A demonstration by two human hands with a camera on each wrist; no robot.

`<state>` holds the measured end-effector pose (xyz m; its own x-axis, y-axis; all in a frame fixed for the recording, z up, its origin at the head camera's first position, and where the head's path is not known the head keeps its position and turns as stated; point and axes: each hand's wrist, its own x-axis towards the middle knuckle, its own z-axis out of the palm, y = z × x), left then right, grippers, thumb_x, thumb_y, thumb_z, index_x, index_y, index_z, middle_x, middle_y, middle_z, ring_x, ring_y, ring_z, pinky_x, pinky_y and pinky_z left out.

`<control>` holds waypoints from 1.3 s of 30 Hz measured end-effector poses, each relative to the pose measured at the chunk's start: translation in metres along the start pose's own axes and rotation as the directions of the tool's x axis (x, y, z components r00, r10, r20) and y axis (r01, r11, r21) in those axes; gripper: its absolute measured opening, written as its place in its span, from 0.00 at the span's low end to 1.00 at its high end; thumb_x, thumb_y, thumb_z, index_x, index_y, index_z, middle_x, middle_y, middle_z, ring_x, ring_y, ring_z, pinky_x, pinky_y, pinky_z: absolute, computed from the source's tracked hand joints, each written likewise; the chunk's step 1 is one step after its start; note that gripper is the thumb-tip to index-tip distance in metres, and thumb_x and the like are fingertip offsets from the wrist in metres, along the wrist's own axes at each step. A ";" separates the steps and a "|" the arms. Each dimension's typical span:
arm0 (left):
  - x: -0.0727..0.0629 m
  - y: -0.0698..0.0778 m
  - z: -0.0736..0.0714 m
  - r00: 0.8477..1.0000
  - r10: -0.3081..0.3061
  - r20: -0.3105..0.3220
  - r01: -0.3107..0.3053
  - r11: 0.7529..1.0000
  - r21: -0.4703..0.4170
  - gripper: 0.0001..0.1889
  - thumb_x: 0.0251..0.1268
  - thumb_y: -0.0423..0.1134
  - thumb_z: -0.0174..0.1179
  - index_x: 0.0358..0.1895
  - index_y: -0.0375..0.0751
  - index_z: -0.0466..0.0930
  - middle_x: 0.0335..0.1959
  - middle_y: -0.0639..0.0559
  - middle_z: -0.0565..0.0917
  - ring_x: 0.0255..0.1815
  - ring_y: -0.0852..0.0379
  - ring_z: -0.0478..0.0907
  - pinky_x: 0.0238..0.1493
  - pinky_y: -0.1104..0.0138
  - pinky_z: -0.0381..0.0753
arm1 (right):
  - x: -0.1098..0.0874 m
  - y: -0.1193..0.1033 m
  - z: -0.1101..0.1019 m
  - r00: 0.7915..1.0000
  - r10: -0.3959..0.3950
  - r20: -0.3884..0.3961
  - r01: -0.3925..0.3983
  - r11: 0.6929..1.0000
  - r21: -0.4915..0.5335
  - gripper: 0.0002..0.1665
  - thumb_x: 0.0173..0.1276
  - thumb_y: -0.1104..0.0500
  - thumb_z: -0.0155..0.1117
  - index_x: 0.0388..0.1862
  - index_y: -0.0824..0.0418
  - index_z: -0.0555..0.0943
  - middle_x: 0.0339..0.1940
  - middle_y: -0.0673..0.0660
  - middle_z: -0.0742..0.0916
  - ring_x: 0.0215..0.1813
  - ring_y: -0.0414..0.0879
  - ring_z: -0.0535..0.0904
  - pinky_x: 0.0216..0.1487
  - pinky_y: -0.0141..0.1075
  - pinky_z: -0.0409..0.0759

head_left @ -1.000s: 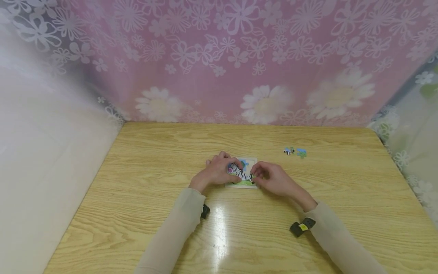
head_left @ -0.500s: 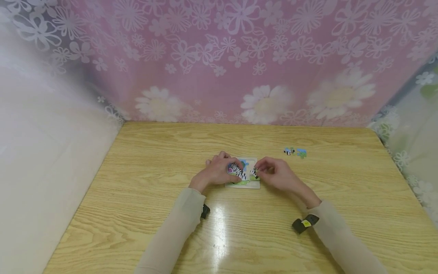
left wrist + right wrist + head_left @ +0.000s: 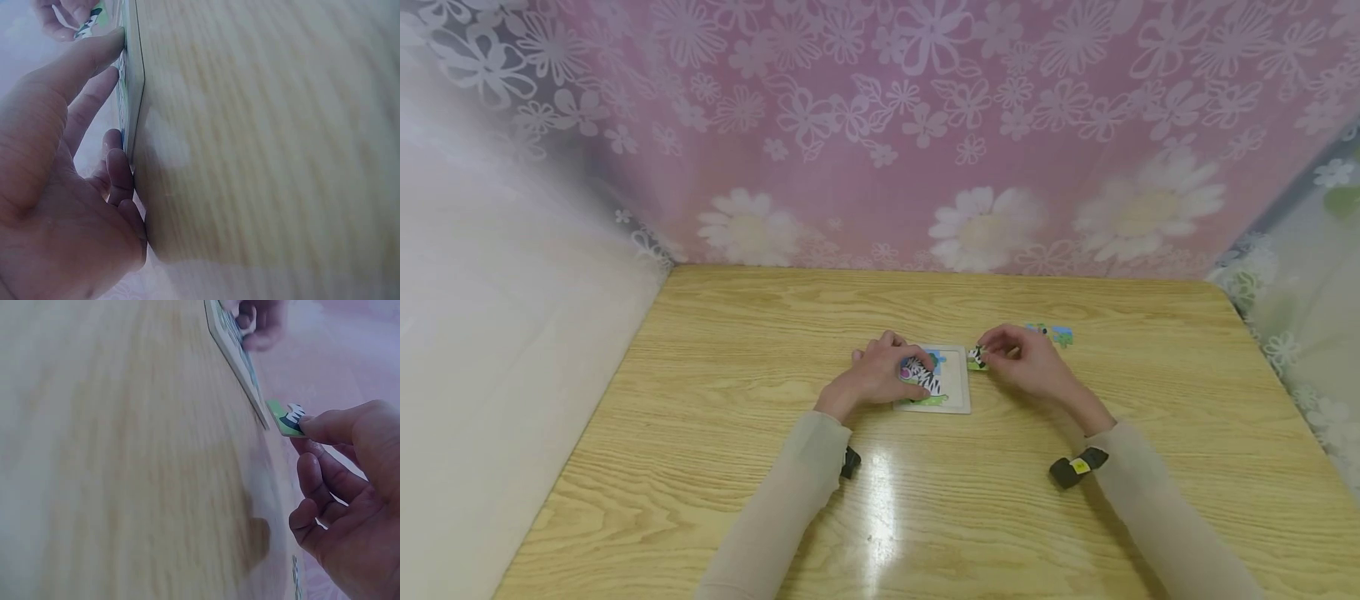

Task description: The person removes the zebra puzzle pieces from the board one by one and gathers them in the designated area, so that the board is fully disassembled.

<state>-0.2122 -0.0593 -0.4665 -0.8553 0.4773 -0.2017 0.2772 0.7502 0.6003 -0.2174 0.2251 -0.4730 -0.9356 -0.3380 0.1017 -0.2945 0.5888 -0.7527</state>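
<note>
A small framed jigsaw puzzle [image 3: 956, 383] with a zebra picture lies on the table; the right part of its recess shows bare. My left hand [image 3: 874, 373] holds it from the left, thumb and forefinger on the zebra part and the other fingers bent at its left edge. Just past the frame's upper right corner, my right hand [image 3: 1028, 365] pinches a puzzle piece [image 3: 976, 359] between thumb and forefinger. In the right wrist view this piece [image 3: 281, 420] is green with black and white stripes, held above the table, apart from the frame.
Behind the right hand lie two loose pieces: a blue and green one [image 3: 1063, 336], and another [image 3: 1037, 327] partly hidden by the hand. The wood-grain table [image 3: 775, 317] ends at a pink flowered curtain [image 3: 865, 192]. Black wrist cameras [image 3: 1077, 467] sit on both sleeves.
My right hand has lifted the striped piece out of the puzzle's lower right and carried it right and away from me, beyond the frame. The left hand has stayed put.
</note>
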 end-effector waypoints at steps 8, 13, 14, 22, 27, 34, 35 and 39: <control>0.000 -0.001 0.000 1.000 0.013 0.002 -0.013 1.000 -0.007 0.17 0.62 0.55 0.72 0.54 0.68 0.82 0.59 0.51 0.69 0.53 0.48 0.64 0.53 0.52 0.54 | 0.008 0.012 -0.014 0.999 0.016 -0.042 -0.017 1.000 -0.020 0.08 0.71 0.63 0.66 0.48 0.60 0.85 0.38 0.58 0.89 0.38 0.39 0.80 0.39 0.30 0.78; 0.000 -0.002 0.000 1.000 0.010 -0.001 -0.010 1.000 -0.005 0.17 0.62 0.55 0.72 0.54 0.68 0.82 0.60 0.51 0.70 0.54 0.49 0.65 0.53 0.52 0.54 | 0.015 0.019 -0.022 0.997 0.014 -0.074 -0.019 0.998 -0.066 0.07 0.70 0.64 0.67 0.46 0.60 0.86 0.36 0.57 0.89 0.36 0.40 0.79 0.37 0.29 0.77; 0.000 -0.002 0.000 1.000 0.008 0.000 -0.008 1.000 -0.004 0.17 0.62 0.55 0.72 0.54 0.69 0.82 0.60 0.51 0.70 0.54 0.49 0.65 0.53 0.52 0.54 | 0.016 0.020 -0.024 0.997 0.017 -0.077 -0.023 0.997 -0.075 0.07 0.70 0.63 0.67 0.46 0.60 0.86 0.36 0.58 0.89 0.36 0.40 0.79 0.37 0.29 0.77; 0.002 -0.003 0.001 1.000 -0.005 0.009 0.005 1.000 0.010 0.17 0.62 0.57 0.71 0.54 0.70 0.82 0.61 0.52 0.69 0.56 0.49 0.65 0.54 0.52 0.54 | 0.027 0.031 -0.033 0.997 0.046 -0.069 -0.054 0.993 -0.109 0.09 0.71 0.63 0.67 0.48 0.62 0.86 0.40 0.61 0.89 0.39 0.44 0.81 0.39 0.28 0.77; 0.002 -0.002 0.000 1.000 0.000 0.011 0.000 1.000 0.007 0.17 0.62 0.57 0.71 0.54 0.70 0.81 0.61 0.51 0.69 0.56 0.48 0.65 0.54 0.52 0.55 | 0.030 0.035 -0.036 0.995 0.089 -0.040 -0.094 0.985 -0.147 0.10 0.73 0.60 0.66 0.50 0.62 0.85 0.43 0.62 0.89 0.43 0.50 0.82 0.42 0.30 0.78; 0.002 -0.002 0.000 1.000 0.003 0.005 -0.003 1.000 -0.008 0.17 0.62 0.56 0.72 0.53 0.70 0.82 0.60 0.52 0.69 0.54 0.49 0.65 0.54 0.52 0.54 | 0.033 0.041 -0.037 0.996 0.086 -0.023 -0.089 0.974 -0.208 0.12 0.74 0.59 0.66 0.51 0.62 0.85 0.44 0.62 0.89 0.44 0.53 0.84 0.45 0.40 0.79; 0.002 -0.003 0.000 1.000 0.004 0.005 -0.004 1.000 -0.006 0.17 0.62 0.56 0.72 0.53 0.70 0.82 0.60 0.52 0.69 0.54 0.49 0.65 0.54 0.52 0.54 | 0.033 0.042 -0.037 0.997 0.079 -0.023 -0.082 0.973 -0.216 0.11 0.73 0.59 0.66 0.51 0.62 0.86 0.43 0.62 0.90 0.44 0.53 0.83 0.45 0.40 0.79; 0.002 -0.003 0.000 1.000 0.005 0.004 -0.005 1.000 -0.002 0.17 0.62 0.57 0.72 0.53 0.70 0.82 0.60 0.52 0.69 0.55 0.49 0.65 0.53 0.52 0.54 | 0.033 0.044 -0.036 0.998 0.061 -0.025 -0.065 0.971 -0.231 0.11 0.73 0.59 0.66 0.50 0.62 0.86 0.42 0.62 0.90 0.42 0.52 0.83 0.43 0.40 0.78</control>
<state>-0.2145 -0.0605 -0.4690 -0.8520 0.4832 -0.2014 0.2808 0.7465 0.6032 -0.2678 0.2661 -0.4796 -0.9564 -0.2831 0.0716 -0.2699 0.7632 -0.5870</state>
